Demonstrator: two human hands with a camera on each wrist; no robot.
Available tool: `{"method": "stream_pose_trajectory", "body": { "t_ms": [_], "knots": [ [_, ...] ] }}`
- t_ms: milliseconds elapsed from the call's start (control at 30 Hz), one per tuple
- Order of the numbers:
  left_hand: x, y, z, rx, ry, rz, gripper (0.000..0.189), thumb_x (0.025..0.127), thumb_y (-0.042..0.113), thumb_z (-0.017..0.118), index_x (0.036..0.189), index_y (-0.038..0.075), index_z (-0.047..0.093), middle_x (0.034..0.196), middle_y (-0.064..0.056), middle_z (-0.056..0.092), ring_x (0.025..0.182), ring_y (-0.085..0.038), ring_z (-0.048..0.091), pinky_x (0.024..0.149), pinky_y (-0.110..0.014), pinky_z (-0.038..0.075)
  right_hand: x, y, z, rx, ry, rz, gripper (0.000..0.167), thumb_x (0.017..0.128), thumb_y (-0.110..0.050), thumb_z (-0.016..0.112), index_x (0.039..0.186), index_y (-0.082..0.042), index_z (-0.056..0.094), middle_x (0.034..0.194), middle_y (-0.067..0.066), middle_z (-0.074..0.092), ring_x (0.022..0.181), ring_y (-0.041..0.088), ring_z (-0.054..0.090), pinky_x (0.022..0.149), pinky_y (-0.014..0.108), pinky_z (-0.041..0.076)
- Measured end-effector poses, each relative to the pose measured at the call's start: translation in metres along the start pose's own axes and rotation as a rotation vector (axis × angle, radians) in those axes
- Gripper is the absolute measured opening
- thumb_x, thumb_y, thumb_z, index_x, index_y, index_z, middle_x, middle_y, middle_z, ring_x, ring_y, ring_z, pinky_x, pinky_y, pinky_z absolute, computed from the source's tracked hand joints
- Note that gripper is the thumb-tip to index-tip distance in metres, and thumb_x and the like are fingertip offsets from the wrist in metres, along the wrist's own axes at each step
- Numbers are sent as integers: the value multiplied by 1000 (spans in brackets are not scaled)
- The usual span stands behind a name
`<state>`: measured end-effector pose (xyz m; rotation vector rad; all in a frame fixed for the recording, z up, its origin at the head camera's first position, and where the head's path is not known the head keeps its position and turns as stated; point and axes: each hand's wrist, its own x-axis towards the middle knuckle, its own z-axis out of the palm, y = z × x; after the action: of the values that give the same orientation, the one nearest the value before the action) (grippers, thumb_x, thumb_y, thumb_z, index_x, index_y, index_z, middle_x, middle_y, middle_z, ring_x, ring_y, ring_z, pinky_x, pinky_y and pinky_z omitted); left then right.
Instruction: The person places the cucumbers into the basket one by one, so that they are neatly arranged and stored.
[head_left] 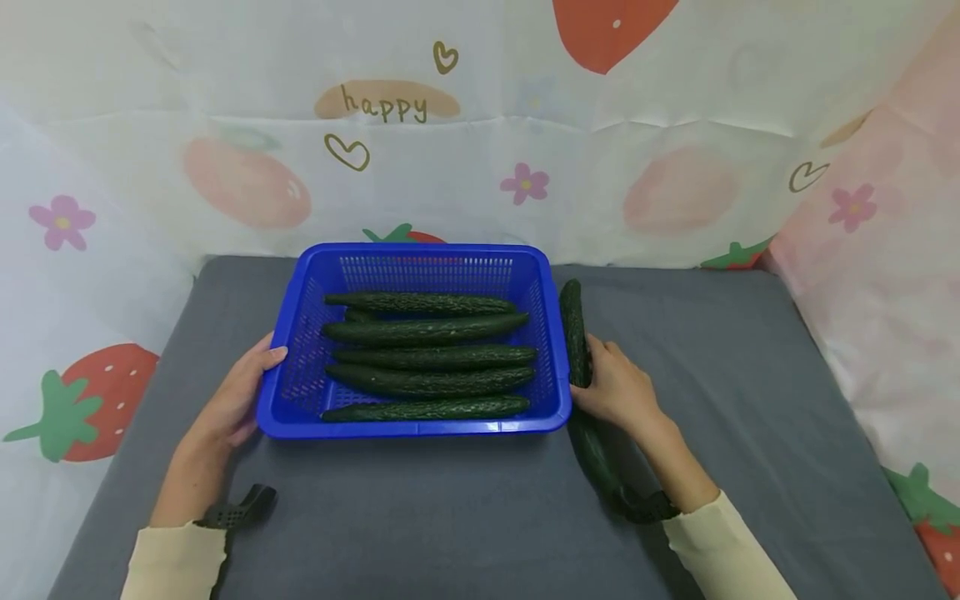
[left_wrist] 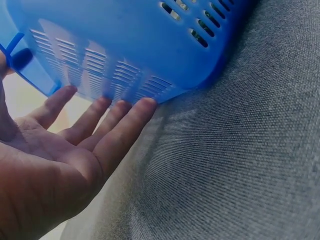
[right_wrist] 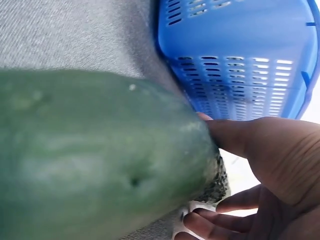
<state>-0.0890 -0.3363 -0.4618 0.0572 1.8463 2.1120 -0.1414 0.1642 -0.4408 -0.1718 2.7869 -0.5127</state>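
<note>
A blue plastic basket [head_left: 420, 428] with slotted walls holds several dark green cucumbers [head_left: 427, 329], laid crosswise. My left hand [head_left: 238, 392] holds its left side, thumb on the rim; in the left wrist view the fingertips [left_wrist: 148, 103] touch the outer wall. Just outside the basket's right side, my right hand [head_left: 618, 385] grips a long cucumber [head_left: 594, 454] around its middle. This cucumber points away from me and curves slightly. Its smooth near part [right_wrist: 90, 155] fills much of the right wrist view.
Grey cloth [head_left: 750, 400] covers the table, with room to the right of the right hand and in front of the basket. A white printed curtain [head_left: 465, 183] closes off the back and sides. Dark wrist straps [head_left: 240, 508] sit at both cuffs.
</note>
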Motion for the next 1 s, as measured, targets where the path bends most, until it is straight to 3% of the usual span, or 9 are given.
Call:
{"method": "stream_pose_trajectory", "body": {
  "t_ms": [133, 267, 367, 533, 600, 667, 833, 1000],
  "knots": [
    [0, 1, 0, 6, -4, -2, 64, 115, 30, 36, 169, 9, 9, 136, 8, 64, 119, -11, 71, 93, -33, 62, 2, 1, 1, 5, 3, 3, 90, 96, -44, 74, 162, 4, 34, 147, 33, 55, 115, 45, 66, 85, 60, 56],
    [1, 0, 0, 12, -14, 2, 62, 115, 31, 35, 169, 10, 11, 137, 7, 64, 120, -12, 71, 93, -34, 62, 3, 3, -2, 40, 1, 5, 92, 95, -44, 75, 161, 4, 33, 138, 30, 63, 124, 46, 64, 95, 63, 55],
    [2, 0, -1, 16, -15, 5, 61, 115, 31, 35, 168, 11, 13, 137, 7, 64, 120, -12, 71, 93, -34, 63, 3, 5, -7, 51, -1, -4, 93, 93, -44, 77, 160, 5, 35, 123, 26, 69, 111, 41, 68, 87, 57, 57],
    [2, -1, -2, 13, -8, 9, 60, 115, 31, 36, 168, 11, 15, 136, 8, 65, 118, -12, 72, 92, -33, 63, 1, 7, -15, 42, -26, -11, 87, 95, -39, 76, 159, 6, 36, 110, 20, 69, 98, 34, 68, 75, 48, 55],
    [1, -2, -2, 0, -13, 7, 58, 115, 30, 36, 167, 12, 17, 135, 7, 66, 118, -13, 72, 92, -34, 63, 0, 9, -16, 37, -45, -7, 84, 96, -36, 74, 158, 7, 36, 111, 22, 69, 99, 36, 68, 76, 50, 56],
    [1, -2, -3, -15, -20, 5, 54, 115, 29, 35, 165, 15, 20, 134, 7, 68, 117, -13, 73, 91, -34, 63, -1, 9, -17, 31, -63, 3, 81, 98, -34, 69, 158, 9, 35, 125, 29, 68, 112, 44, 67, 84, 57, 57],
    [1, -3, -2, -40, -18, 8, 45, 115, 28, 35, 159, 20, 29, 131, 6, 70, 115, -14, 73, 91, -34, 63, -7, 7, -16, 3, -81, 34, 75, 103, -30, 53, 160, 12, 28, 158, 38, 43, 142, 57, 48, 107, 71, 47],
    [0, -1, -2, -27, -8, 12, 47, 115, 28, 35, 160, 18, 27, 131, 6, 70, 115, -13, 73, 90, -34, 63, -12, 6, -16, -66, -51, -12, 62, 108, -23, 47, 153, 17, 36, 147, 42, 52, 126, 56, 60, 95, 67, 54]
  ]
}}
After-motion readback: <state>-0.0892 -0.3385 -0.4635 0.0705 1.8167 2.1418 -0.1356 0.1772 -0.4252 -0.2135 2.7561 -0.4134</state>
